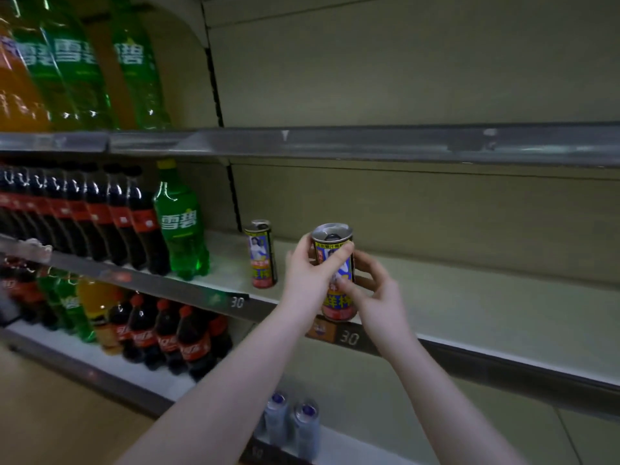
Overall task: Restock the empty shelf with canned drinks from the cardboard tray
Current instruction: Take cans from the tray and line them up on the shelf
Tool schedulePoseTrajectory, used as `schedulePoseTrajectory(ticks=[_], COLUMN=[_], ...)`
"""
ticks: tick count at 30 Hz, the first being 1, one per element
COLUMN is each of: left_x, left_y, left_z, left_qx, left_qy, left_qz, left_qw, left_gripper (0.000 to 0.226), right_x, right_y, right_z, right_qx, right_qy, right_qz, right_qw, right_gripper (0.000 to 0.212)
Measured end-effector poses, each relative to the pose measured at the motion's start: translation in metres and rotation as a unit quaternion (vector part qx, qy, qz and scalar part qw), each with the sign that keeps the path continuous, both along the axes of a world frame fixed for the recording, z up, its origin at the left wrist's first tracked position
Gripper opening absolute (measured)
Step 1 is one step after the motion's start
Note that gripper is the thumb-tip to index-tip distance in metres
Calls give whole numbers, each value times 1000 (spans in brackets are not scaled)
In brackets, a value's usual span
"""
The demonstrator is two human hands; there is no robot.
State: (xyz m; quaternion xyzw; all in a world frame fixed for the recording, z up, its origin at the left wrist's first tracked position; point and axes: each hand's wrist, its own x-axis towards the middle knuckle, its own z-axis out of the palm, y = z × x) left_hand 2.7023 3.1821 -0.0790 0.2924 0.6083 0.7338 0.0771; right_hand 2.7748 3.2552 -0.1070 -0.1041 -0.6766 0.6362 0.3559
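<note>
Left hand [310, 273] curls round the can [337, 305] from one side, right hand [379, 292] pinches it from the other. Both hold it upright at the front edge of the shelf [469, 297], though whether it is seated or just above is hard to say. One placed can [262, 253] stands further back, near the green bottle [183, 226]. Placement step, early going, I'd judge. Next it needs easing back beside the placed can, then a clean release. Tray not in view.
</note>
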Motion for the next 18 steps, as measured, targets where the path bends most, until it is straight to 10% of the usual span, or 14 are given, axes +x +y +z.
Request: schedulePoseTrajectory(ticks=[18], left_x=[-118], left_y=[-21], left_z=[-47], left_qx=[-99], left_qy=[-71], left_qz=[11], left_qw=[992], left_gripper=[48], right_x=[-157], right_y=[-7], right_z=[-31], right_qx=[-52], right_qy=[-62], right_qz=[-71], right_qw=[994], right_gripper=[41])
